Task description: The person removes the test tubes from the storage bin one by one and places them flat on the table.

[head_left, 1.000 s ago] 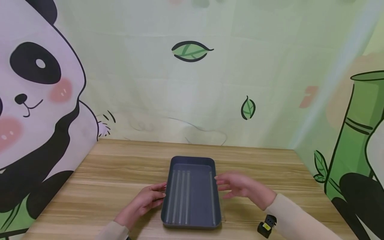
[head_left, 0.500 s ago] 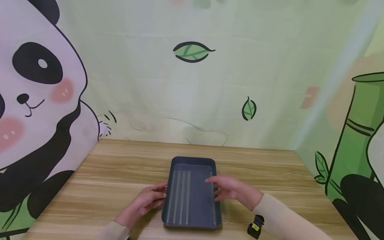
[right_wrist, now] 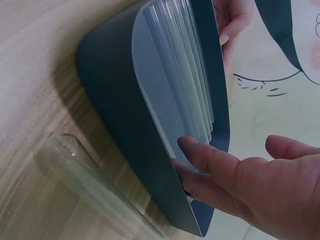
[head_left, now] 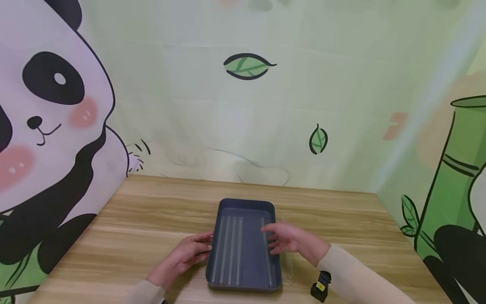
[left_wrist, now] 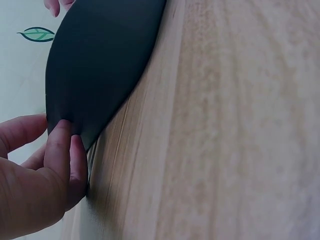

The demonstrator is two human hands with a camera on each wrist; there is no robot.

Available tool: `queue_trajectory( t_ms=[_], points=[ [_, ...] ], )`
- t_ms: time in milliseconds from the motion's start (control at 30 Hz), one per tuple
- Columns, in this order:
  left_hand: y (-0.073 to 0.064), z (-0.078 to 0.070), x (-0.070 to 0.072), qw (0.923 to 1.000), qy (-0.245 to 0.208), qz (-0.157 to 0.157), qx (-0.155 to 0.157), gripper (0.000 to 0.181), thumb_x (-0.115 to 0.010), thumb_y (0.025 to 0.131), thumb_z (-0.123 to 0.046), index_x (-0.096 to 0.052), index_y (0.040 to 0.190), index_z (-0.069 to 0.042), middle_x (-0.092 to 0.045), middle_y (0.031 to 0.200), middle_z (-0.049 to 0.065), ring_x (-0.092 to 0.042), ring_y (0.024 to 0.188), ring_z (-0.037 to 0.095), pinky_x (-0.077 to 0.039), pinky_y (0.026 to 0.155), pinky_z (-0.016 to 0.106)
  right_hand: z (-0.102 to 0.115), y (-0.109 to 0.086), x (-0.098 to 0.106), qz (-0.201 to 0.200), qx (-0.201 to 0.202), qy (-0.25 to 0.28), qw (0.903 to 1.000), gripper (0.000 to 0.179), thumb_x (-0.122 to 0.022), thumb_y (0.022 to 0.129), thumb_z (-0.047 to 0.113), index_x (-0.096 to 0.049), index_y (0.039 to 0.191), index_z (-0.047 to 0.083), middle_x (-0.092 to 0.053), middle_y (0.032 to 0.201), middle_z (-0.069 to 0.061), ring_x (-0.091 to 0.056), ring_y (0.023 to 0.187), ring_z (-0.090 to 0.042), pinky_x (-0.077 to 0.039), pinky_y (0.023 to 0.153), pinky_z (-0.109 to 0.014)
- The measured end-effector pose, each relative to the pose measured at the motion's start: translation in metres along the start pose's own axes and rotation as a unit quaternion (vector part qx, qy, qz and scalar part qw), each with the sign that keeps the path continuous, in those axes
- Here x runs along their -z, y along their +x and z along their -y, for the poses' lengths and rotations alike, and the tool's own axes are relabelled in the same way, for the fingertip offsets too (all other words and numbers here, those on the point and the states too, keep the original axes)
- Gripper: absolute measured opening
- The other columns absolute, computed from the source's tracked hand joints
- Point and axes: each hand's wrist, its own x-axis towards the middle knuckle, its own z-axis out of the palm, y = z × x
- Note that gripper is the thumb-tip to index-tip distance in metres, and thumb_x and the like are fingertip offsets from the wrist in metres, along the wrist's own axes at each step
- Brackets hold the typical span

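Observation:
A dark blue-grey tray lies on the wooden table with several clear test tubes side by side along its left. One more test tube in the tray lies slightly slanted near the right wall. My left hand rests its fingertips against the tray's left outer wall, as the left wrist view also shows. Over the right rim reaches my right hand, fingers dipping inside above or against the slanted tube; contact is hard to tell. On the table just outside the right wall lies another clear test tube.
The wooden table runs back to a fabric backdrop printed with a panda, leaves and bamboo. A small black device hangs under my right wrist.
My right hand has moved left, from beside the tray to over its right rim. The far end of the right tube in the tray has shifted left. The left hand stays put.

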Motion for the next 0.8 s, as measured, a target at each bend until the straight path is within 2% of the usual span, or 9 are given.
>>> queue_trajectory(
  t_ms=[267,700,800],
  points=[
    [0.000,-0.001,-0.001,1.0000,-0.003,0.004,0.002,0.065,-0.058,0.093,0.006,-0.035,0.154,0.008,-0.039,0.157,0.032,-0.066,0.103,0.008,-0.058,0.088,0.024,-0.006,0.005,0.000,0.003,-0.004,0.017,0.9999,0.073,-0.043,0.103,0.017,-0.005,0.158,-0.014,-0.006,0.159,-0.048,-0.018,0.147,-0.063,-0.030,0.122,-0.062],
    [-0.001,-0.003,-0.002,0.9999,-0.007,-0.004,0.007,0.064,-0.060,0.092,0.006,-0.038,0.152,0.007,-0.042,0.156,0.031,-0.066,0.099,0.006,-0.057,0.087,0.023,-0.014,0.017,-0.008,-0.009,0.014,-0.006,0.9998,0.060,-0.042,0.104,0.014,-0.023,0.151,-0.018,-0.023,0.158,-0.043,-0.030,0.147,-0.055,-0.036,0.119,-0.063],
    [-0.001,-0.002,-0.001,1.0000,-0.006,-0.001,0.004,0.064,-0.060,0.092,0.005,-0.038,0.152,0.007,-0.045,0.155,0.030,-0.066,0.099,0.006,-0.057,0.088,0.024,-0.015,0.019,-0.011,-0.014,0.013,0.005,0.9998,0.060,-0.043,0.102,0.014,-0.025,0.151,-0.017,-0.027,0.156,-0.042,-0.031,0.146,-0.055,-0.037,0.118,-0.064]
  ],
)
